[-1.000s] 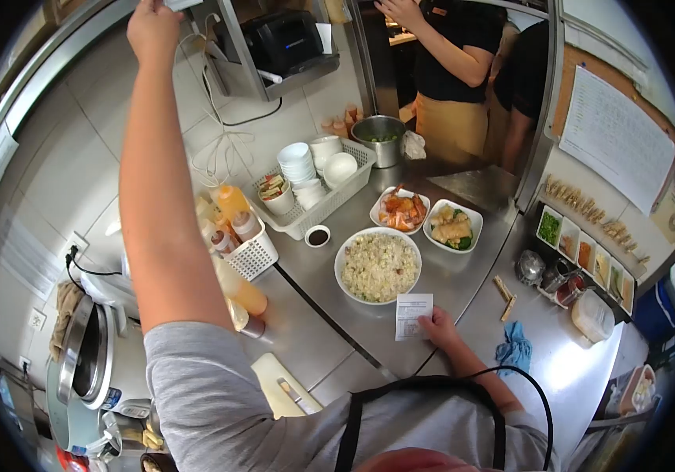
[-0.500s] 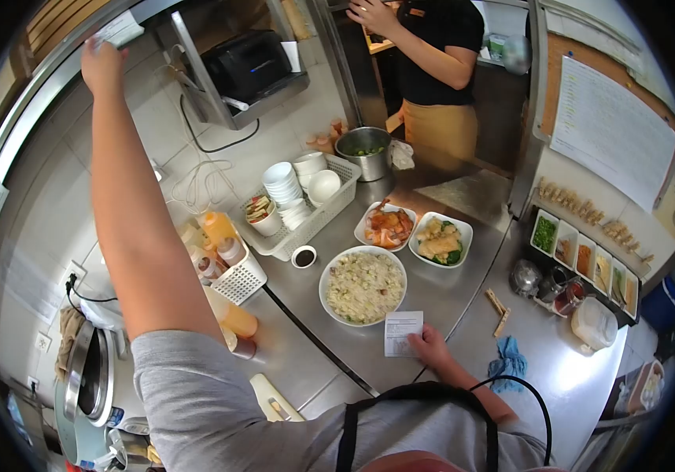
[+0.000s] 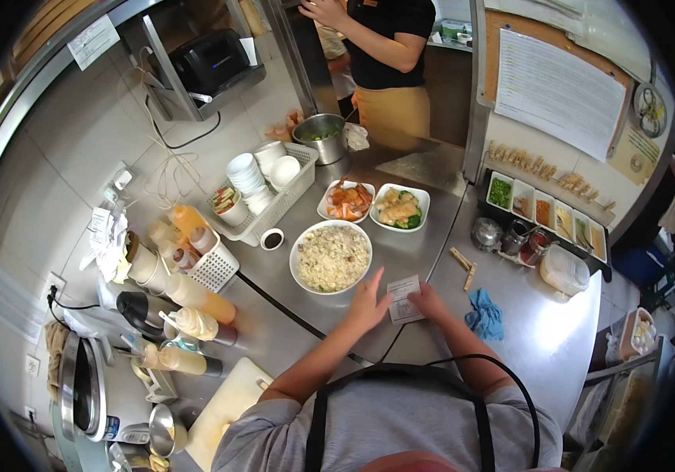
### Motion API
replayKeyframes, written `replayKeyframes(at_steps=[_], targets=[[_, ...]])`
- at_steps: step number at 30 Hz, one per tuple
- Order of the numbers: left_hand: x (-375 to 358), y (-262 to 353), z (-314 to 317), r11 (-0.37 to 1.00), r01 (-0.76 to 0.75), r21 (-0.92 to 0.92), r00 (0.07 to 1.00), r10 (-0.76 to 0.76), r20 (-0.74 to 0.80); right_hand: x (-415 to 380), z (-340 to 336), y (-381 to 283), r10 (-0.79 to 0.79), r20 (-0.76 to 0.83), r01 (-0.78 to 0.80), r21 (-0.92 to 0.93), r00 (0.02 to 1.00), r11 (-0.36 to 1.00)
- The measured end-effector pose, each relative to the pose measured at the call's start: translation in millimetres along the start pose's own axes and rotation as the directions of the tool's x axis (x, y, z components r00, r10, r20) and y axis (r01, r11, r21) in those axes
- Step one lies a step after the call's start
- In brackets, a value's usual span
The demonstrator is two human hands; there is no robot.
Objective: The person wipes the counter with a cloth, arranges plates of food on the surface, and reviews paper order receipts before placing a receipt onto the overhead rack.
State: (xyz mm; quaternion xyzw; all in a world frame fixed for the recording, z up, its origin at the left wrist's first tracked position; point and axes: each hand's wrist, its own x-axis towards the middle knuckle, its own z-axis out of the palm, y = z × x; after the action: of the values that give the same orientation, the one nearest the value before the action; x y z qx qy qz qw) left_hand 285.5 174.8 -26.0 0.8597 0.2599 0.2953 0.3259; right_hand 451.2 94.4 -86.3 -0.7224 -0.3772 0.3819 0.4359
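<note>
A small printed paper slip [image 3: 405,300] is pinched at its right edge by my right hand [image 3: 430,303]. At the slip's left edge is my left hand [image 3: 369,302], open with its fingers stretched out and the thumb apart. Just beyond my left hand stands a white bowl of fried rice [image 3: 331,256] on the steel counter. Behind it sit two square white bowls, one with reddish-orange pieces [image 3: 348,202], the other with pale pieces over greens [image 3: 399,211]. A small cup of dark sauce [image 3: 272,239] stands to the left of the rice.
Another slip [image 3: 93,42] hangs from the rail at upper left. A basket of white bowls [image 3: 280,206], sauce bottles [image 3: 210,304] and a cutting board [image 3: 227,407] lie leftward. To the right are clothespins [image 3: 464,266], a blue cloth [image 3: 485,315] and a topping tray [image 3: 542,208]. A person [image 3: 392,55] stands beyond the counter.
My left hand has let go of the slip at the upper-left rail and come down beside the slip in my right hand. The view has shifted, showing more on the left.
</note>
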Motion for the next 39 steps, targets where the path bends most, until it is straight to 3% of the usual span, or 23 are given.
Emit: replayKeyframes(at_steps=[2,4,5,8,14,19,21,30,34,39], targets=[[-26.6,-1.8,19.0,0.989,0.117,0.091,0.977,-0.131,0.17,-17.8,-9.7,-26.1,-0.051,-0.064,0.041,-0.16,0.997,0.986],[-36.0,-3.9,28.9,0.972,0.018,0.233,0.988,-0.053,0.147,-20.9,-11.9,-29.4,-0.089,-0.099,0.044,-0.389,0.991,0.92],[-43.3,-5.4,33.3,0.953,-0.026,0.302,0.989,-0.018,0.144,-18.2,-8.6,-21.0,-0.153,-0.089,0.113,-0.354,0.984,0.928],[-47.3,-12.8,36.5,0.957,-0.086,0.277,0.996,0.073,0.055,-8.2,6.4,-11.1,-0.158,-0.154,0.068,-0.473,0.975,0.878],[-45.9,-21.7,28.6,0.981,-0.168,0.094,0.985,0.172,-0.027,-12.4,13.2,-27.0,-0.403,-0.19,0.346,-0.272,0.895,0.898],[-42.0,-24.7,29.1,0.994,-0.098,-0.041,0.993,0.095,-0.065,-2.9,15.7,-16.5,-0.335,-0.216,0.3,-0.18,0.917,0.937],[-41.3,-22.3,26.6,0.994,-0.077,0.072,0.995,0.081,-0.059,1.0,15.2,-20.2,-0.323,-0.244,0.282,-0.188,0.914,0.941],[-33.3,-30.3,23.6,0.962,-0.042,0.268,0.999,0.045,-0.006,-3.2,16.1,-20.3,-0.225,-0.16,0.127,-0.468,0.961,0.875],[-36.1,-37.3,31.4,0.93,-0.024,0.366,0.999,0.033,-0.019,-0.9,21.6,-7.8,-0.305,-0.213,0.154,-0.526,0.928,0.836],[-35.7,-35.4,30.2,0.959,-0.006,0.283,0.999,0.02,-0.049,-4.5,19.4,-13.2,-0.363,-0.184,0.225,-0.514,0.913,0.827]])
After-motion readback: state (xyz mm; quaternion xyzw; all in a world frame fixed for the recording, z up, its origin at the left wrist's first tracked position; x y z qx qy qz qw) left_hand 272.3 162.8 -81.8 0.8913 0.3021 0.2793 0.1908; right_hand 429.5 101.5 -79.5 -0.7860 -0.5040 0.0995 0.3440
